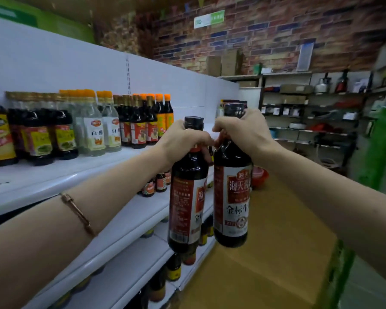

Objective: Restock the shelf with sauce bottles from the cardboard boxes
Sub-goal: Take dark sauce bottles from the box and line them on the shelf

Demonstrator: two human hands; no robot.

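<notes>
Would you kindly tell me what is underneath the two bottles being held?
Below the two dark bottles lies a brown cardboard surface, with lower shelves beside it. Its contents are not visible.

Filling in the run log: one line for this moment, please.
left hand: grips left bottle neck | right hand: grips right bottle neck | both held off shelf

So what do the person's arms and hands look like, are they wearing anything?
Both arms are bare, with no sleeves or gloves showing. The left forearm wears a thin rose-gold bangle. The left hand and right hand show no rings or watch that can be seen.
</notes>
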